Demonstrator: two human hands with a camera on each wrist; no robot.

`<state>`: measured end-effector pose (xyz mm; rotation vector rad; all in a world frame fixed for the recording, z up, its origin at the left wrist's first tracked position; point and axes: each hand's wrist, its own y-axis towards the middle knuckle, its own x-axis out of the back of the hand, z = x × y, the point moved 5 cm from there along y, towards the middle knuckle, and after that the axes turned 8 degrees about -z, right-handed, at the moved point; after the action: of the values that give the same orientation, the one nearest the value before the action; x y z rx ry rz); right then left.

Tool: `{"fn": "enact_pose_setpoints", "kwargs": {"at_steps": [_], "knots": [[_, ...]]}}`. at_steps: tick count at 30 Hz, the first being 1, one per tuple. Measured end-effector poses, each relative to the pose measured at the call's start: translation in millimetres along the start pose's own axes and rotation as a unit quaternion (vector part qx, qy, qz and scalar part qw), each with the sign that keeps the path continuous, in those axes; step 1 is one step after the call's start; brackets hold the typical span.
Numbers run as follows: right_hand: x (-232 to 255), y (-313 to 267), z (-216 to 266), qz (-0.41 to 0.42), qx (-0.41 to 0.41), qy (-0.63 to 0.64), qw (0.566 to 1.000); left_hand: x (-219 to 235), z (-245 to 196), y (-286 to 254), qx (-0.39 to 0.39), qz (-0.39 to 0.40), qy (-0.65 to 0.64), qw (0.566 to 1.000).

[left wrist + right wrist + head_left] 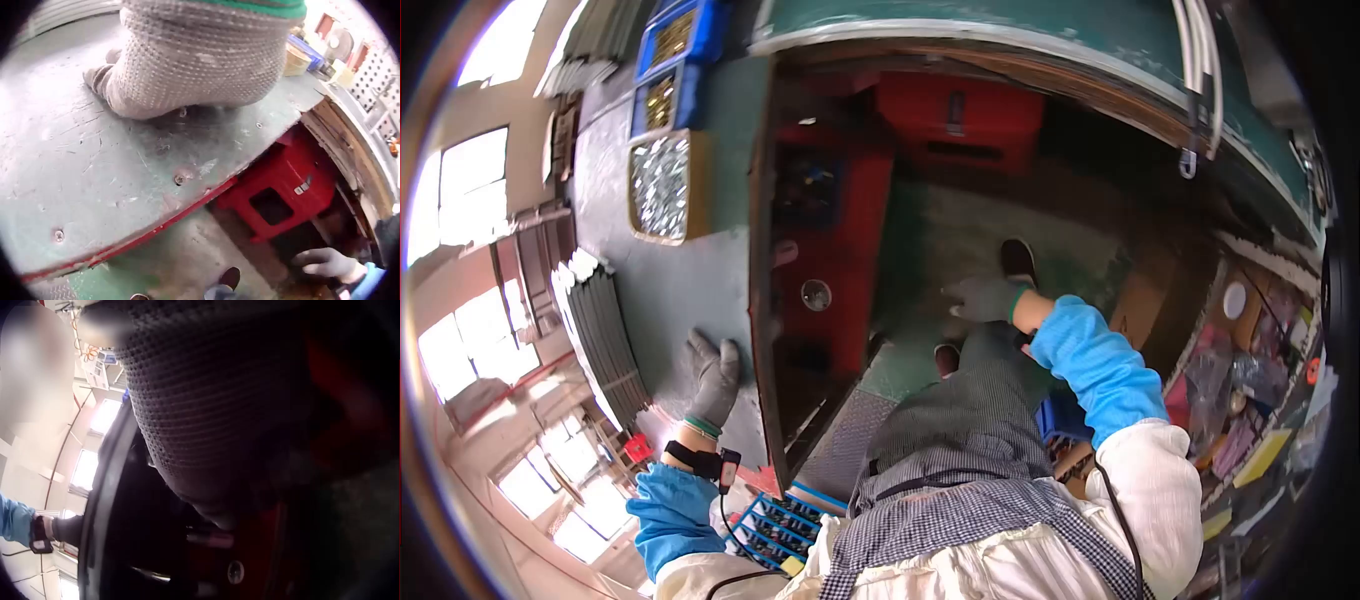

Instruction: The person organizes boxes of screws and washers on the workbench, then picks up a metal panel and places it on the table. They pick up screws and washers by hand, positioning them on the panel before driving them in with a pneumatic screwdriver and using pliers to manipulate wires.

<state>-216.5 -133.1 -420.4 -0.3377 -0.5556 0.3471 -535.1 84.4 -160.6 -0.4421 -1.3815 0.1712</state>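
My left hand (714,385), in a grey knit glove, rests on the scuffed grey-green bench top (700,280) near its edge. Its fingers lie spread, with nothing held. In the left wrist view the gloved palm (200,62) presses on the same surface, beside some screw heads. Over the floor, in front of my lap, hangs my gloved right hand (988,299), fingers loosely extended and holding nothing. Below and beyond it, a red stool (960,120) stands under the far bench. The right wrist view is dark and mostly filled by the right glove (206,406).
A bin of shiny metal parts (662,188) and blue bins (668,100) with brass-coloured parts stand on the bench. Stacked grey strips (600,340) lie along its far side. Red furniture (830,250) sits under the bench. A cluttered box (1240,370) is at right.
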Motion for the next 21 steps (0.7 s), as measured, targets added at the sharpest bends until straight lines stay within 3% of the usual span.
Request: {"fn": "enact_pose_setpoints", "kwargs": {"at_steps": [2,5,7,8,11,15,21], "knots": [[-9,43,12,-0.035,0.041,-0.004,0.999,3,11,-13,-0.064,-0.025,-0.021,0.997],[12,143,54,-0.063,0.091,-0.06,0.992,26,22,-26,-0.195,0.006,0.038,0.98],[5,218,74,-0.032,0.091,-0.114,0.989,21,40,-25,-0.223,-0.035,0.046,0.973],[-8,269,74,-0.113,0.176,-0.101,0.973,13,49,-25,-0.232,-0.052,0.048,0.97],[-13,358,85,-0.123,0.167,-0.192,0.959,3,60,-23,-0.225,-0.066,0.01,0.972],[-15,419,67,-0.09,0.112,-0.304,0.942,2,61,-23,-0.193,-0.042,-0.013,0.98],[-13,451,45,-0.045,0.087,-0.358,0.929,3,62,-21,-0.215,-0.017,0.008,0.976]]}}
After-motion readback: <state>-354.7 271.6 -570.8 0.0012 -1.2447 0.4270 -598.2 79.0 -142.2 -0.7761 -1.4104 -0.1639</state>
